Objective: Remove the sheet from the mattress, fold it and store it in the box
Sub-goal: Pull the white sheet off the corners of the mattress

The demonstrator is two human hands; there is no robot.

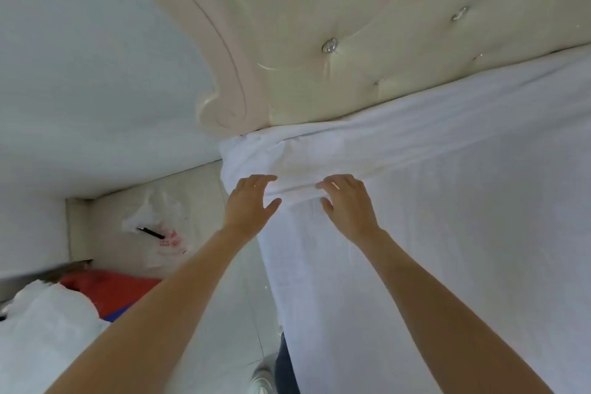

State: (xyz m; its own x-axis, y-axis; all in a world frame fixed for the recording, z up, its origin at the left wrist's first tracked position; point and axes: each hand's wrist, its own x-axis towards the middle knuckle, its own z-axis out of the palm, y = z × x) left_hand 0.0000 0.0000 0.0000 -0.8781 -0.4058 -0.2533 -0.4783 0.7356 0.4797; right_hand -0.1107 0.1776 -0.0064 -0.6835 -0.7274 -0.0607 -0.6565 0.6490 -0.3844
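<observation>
Step one, stripping: sheet (447, 201) on mattress, bunched at far-left corner by headboard (319, 25). Left hand (249, 205) and right hand (348, 205) spread, fingertips on ridge. Next, probably: hook under, peel corner free.

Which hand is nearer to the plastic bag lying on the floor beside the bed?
The left. The left hand is at the mattress corner on the side facing the plastic bag; the right hand rests farther in on the white sheet, away from the bag.
</observation>
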